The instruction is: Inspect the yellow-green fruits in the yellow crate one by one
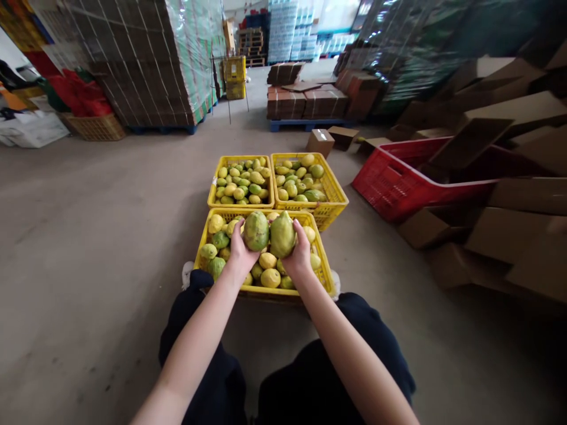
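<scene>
My left hand is wrapped round a mottled green fruit. A yellow-green fruit with a pointed top is held in my right hand. The two fruits are side by side, above the near yellow crate, which holds several yellow and green fruits. Behind it stand two more yellow crates of similar fruit, one at the back left and one at the back right. My forearms hide part of the near crate.
A red crate with cardboard in it stands at the right, among loose cardboard boxes. Further back are a small box, a blue pallet of flat cardboard, wrapped stacks and a wicker basket.
</scene>
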A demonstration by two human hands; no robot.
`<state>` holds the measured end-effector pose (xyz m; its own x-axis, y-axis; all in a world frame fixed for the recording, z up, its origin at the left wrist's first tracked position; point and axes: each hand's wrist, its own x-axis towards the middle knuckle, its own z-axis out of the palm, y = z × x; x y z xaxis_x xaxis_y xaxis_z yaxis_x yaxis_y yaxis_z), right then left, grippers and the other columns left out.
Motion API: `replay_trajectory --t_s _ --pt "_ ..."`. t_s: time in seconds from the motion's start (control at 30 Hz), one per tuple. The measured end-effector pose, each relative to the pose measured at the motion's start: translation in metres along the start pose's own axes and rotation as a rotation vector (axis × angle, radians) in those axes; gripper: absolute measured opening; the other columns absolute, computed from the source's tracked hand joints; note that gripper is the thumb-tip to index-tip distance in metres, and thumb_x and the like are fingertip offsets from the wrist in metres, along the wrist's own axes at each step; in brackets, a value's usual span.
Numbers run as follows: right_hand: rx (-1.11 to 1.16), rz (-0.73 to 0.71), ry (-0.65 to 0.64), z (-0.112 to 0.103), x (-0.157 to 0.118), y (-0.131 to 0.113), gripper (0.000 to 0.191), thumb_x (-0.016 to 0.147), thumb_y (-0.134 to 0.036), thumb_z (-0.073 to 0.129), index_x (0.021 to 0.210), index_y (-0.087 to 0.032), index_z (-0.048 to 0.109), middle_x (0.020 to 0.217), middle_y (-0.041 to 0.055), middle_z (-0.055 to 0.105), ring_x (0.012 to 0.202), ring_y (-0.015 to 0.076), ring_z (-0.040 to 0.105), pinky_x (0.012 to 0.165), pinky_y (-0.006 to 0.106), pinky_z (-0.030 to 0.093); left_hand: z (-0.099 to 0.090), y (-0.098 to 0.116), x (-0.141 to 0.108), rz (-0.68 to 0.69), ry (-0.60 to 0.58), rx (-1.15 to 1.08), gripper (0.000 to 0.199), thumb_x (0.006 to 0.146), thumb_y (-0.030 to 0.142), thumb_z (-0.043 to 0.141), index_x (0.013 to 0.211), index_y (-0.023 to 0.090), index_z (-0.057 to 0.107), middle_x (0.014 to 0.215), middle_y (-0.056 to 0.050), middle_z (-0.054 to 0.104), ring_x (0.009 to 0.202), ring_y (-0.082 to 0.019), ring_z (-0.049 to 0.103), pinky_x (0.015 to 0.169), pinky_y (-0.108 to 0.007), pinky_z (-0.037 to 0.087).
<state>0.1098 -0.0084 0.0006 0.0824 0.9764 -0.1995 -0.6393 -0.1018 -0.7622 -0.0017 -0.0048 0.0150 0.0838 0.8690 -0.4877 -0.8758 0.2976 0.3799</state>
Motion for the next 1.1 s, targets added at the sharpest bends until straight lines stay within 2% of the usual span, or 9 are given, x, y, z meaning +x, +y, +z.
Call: replay_trajectory --t_s 0.13,0.33,0.53,0.8,0.97,1.1 --pt "-0.014 -0.002 -0.006 -0.006 -0.001 0.001 0.042 0.072 -0.059 0.066 0.097 -0.025 0.07 0.095 0.0026 0.078 0.113 0.0277 0.069 0.093 0.038 0.058 -0.003 -0.001 -0.003 0.0 0.021 0.01 0.025 0.088 0.036 0.056 0.1 0.019 0.07 0.084 -0.006 0.074 0.095 -0.026 0.072 0.08 -0.034 0.059" --pt "0.09 0.052 0.051 -0.003 -0.005 -0.003 0.039 0.07 -0.053 0.068 0.095 -0.024 0.07 0.1 0.0027 0.078 0.115 0.0281 0.068 0.095 0.039 0.058 0.003 -0.001 -0.009 -0.019 0.018 0.019 0.026 0.089 0.034 0.052 0.1 0.018 0.069 0.087 -0.007 0.074 0.098 -0.025 0.071 0.085 -0.035 0.058" --pt "0.105 0.083 0.004 0.001 -0.009 -0.01 0.038 0.071 -0.055 0.066 0.091 -0.024 0.071 0.096 0.0046 0.079 0.116 0.0301 0.068 0.095 0.04 0.058 0.005 -0.001 -0.012 0.013 -0.057 0.062 0.029 0.092 0.035 0.049 0.101 0.016 0.069 0.089 -0.008 0.074 0.103 -0.025 0.07 0.091 -0.035 0.056" --pt "0.105 0.103 -0.047 0.003 -0.013 -0.014 0.04 0.072 -0.058 0.062 0.09 -0.024 0.072 0.094 0.0058 0.078 0.118 0.0308 0.066 0.096 0.041 0.058 0.008 -0.002 -0.011 0.003 -0.009 0.046 0.032 0.091 0.035 0.047 0.107 0.017 0.069 0.088 -0.006 0.074 0.096 -0.025 0.071 0.085 -0.034 0.058" --pt "0.116 0.096 -0.041 0.003 -0.012 -0.015 0.037 0.07 -0.057 0.065 0.086 -0.023 0.071 0.093 0.006 0.078 0.12 0.0311 0.065 0.097 0.041 0.057 0.01 -0.002 -0.013 -0.007 -0.001 0.048 0.032 0.093 0.036 0.047 0.107 0.017 0.069 0.087 -0.006 0.074 0.093 -0.023 0.071 0.084 -0.031 0.057" --pt "0.122 0.109 -0.026 0.001 -0.013 -0.015 0.037 0.07 -0.054 0.066 0.09 -0.023 0.071 0.094 0.0051 0.079 0.12 0.0308 0.066 0.097 0.042 0.057 0.007 -0.002 -0.012 -0.008 -0.002 0.052 0.033 0.092 0.036 0.049 0.11 0.018 0.069 0.089 -0.006 0.074 0.092 -0.023 0.071 0.083 -0.033 0.058"
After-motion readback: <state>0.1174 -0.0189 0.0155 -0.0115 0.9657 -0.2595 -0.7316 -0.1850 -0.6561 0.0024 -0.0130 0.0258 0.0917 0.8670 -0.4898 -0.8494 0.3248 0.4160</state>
